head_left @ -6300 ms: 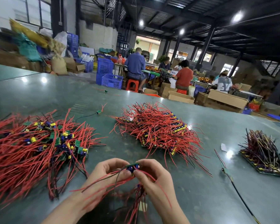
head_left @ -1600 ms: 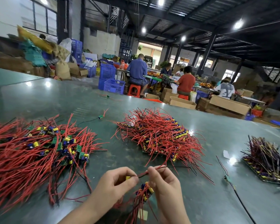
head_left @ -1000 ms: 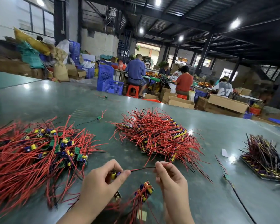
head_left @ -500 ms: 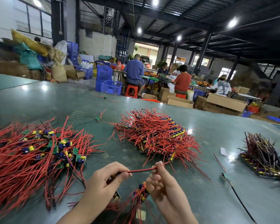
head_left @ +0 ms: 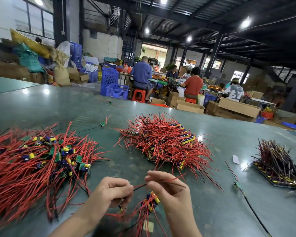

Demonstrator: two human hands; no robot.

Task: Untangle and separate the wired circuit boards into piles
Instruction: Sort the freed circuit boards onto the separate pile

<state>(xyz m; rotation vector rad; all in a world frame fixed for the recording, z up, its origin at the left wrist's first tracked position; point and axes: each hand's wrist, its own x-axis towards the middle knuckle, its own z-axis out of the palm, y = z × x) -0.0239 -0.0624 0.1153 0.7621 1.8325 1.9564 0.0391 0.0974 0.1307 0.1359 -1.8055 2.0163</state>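
Note:
My left hand (head_left: 110, 191) grips a small circuit board, mostly hidden under its curled fingers. My right hand (head_left: 167, 190) pinches that board's red and black wires (head_left: 140, 185), stretched between the two hands. A small bundle of wired boards (head_left: 150, 201) sits under my right palm, red leads trailing toward me. A tangled heap of red-wired boards (head_left: 32, 161) covers the table's left. A neater pile of red-wired boards (head_left: 166, 144) lies in the middle. A darker pile (head_left: 278, 165) sits at the right.
The work surface is a large green table (head_left: 212, 134). A single loose board with wires (head_left: 237, 184) lies right of my hands, another (head_left: 102, 124) farther back. A scrap of white paper (head_left: 236, 159) lies near the dark pile. People sit among boxes and crates beyond the table.
My right hand has slid along the red and black wires away from my left hand, straightening them. The bundle under my right palm has stayed in place.

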